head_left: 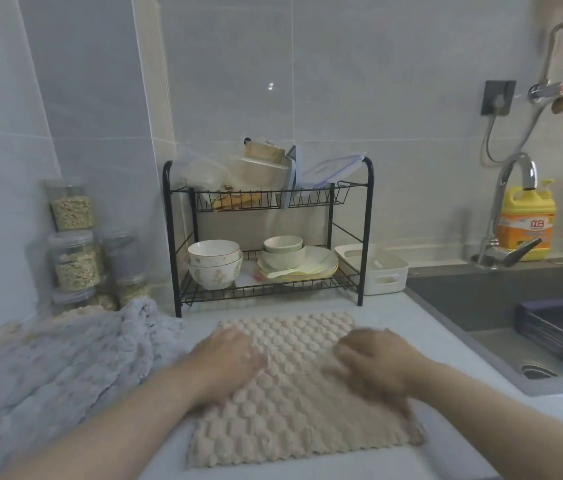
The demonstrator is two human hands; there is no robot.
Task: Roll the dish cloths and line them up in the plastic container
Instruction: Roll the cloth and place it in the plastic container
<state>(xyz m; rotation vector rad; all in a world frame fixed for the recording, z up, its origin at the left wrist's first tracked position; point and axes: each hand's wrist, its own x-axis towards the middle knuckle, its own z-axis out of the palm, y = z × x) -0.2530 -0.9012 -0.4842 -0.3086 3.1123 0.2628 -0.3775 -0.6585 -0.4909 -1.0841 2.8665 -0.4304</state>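
Note:
A beige bubble-textured dish cloth (294, 393) lies spread flat on the white counter in front of me. My left hand (228, 358) presses palm-down on its left side. On the cloth's right side my right hand (373, 362) lies palm-down, blurred by motion. A pile of grey-blue and beige dish cloths (58, 362) lies bunched at the left. The white plastic container (382, 271) with a handle cut-out stands empty behind, to the right of the dish rack.
A black two-tier dish rack (266, 237) with bowls and plates stands at the back. Jars of grain (76, 244) are stacked at the left wall. The sink (515, 320) with tap and a yellow detergent bottle (526, 223) is at the right.

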